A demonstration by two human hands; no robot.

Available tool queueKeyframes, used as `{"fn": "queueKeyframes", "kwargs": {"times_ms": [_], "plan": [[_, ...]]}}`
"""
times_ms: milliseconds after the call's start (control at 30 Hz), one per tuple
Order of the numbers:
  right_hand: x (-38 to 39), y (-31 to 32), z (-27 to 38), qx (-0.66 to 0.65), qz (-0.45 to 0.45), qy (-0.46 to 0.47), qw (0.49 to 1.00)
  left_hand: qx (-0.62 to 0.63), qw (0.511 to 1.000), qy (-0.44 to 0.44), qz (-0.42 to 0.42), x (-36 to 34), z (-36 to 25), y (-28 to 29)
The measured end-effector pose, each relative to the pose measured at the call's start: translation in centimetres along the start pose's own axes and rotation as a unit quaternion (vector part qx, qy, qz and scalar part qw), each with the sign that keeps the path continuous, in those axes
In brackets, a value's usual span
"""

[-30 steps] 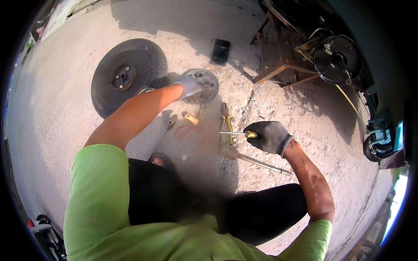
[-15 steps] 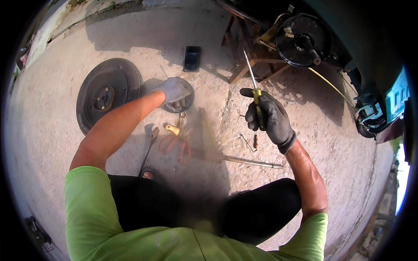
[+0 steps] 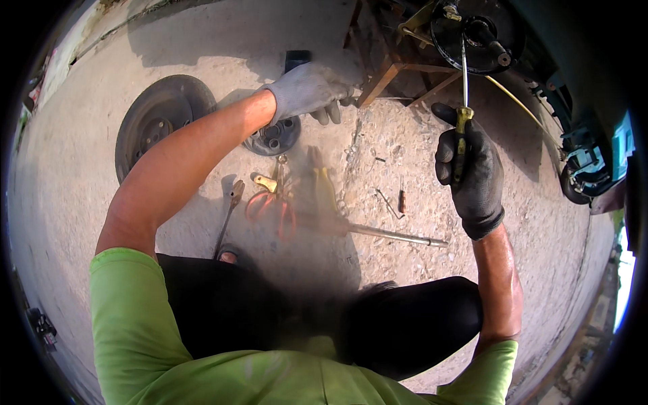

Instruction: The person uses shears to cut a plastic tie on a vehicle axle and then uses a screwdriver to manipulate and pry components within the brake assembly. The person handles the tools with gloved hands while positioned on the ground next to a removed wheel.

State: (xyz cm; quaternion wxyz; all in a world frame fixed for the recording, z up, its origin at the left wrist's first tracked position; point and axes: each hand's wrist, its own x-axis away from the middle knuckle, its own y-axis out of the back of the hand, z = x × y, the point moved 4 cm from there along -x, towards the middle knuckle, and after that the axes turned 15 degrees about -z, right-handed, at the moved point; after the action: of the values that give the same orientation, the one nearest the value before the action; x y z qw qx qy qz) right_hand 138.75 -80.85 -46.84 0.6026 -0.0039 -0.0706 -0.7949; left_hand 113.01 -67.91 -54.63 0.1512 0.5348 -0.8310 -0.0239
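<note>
My right hand (image 3: 472,162), in a dark grey glove, grips a screwdriver (image 3: 463,138) with a yellowish, partly black handle. Its blade points away from me, and the tip overlaps the black round plate (image 3: 445,42) with a protruding axle at the far right. My left hand (image 3: 307,91), in a light grey glove, hovers over the ground just beyond a dark round hub part (image 3: 275,140) with raised round lugs. Its thumb and forefinger come together at a small blurred thing; the other fingers hang bent.
A black wheel (image 3: 152,125) lies at left. A dark phone (image 3: 295,59) is half behind my left hand. Near my knees lie orange-handled scissors (image 3: 292,219), yellow-handled pliers (image 3: 325,192), a metal bar (image 3: 398,235), a hex key (image 3: 387,201) and a small screwdriver (image 3: 403,200). A brown metal stand (image 3: 381,84) stands behind.
My left hand has lifted off the hub part and moved right and away from me. My right hand has carried the screwdriver right and forward to the black plate.
</note>
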Motion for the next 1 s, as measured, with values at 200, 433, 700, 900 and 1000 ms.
{"fn": "queueKeyframes", "kwargs": {"times_ms": [200,433,700,900,1000], "plan": [[-0.9,0.1,0.5,0.019,-0.046,0.058,0.997,-0.011,1.0,0.006,-0.009,-0.8,-0.2,-0.5],[-2.3,-0.7,2.0,0.027,-0.102,0.052,0.993,-0.032,0.999,0.028,0.009,-0.8,0.1,-1.2],[-1.7,-0.3,1.0,0.042,-0.118,0.037,0.991,-0.051,0.997,0.052,0.012,-0.4,1.3,-1.0],[-1.6,-0.4,0.6,0.034,-0.112,0.039,0.992,-0.042,0.997,0.043,0.038,-0.6,1.6,-1.2],[-1.7,-0.4,0.5,0.035,-0.118,0.037,0.992,0.058,0.995,0.007,0.078,-0.2,1.7,-1.5]]}}
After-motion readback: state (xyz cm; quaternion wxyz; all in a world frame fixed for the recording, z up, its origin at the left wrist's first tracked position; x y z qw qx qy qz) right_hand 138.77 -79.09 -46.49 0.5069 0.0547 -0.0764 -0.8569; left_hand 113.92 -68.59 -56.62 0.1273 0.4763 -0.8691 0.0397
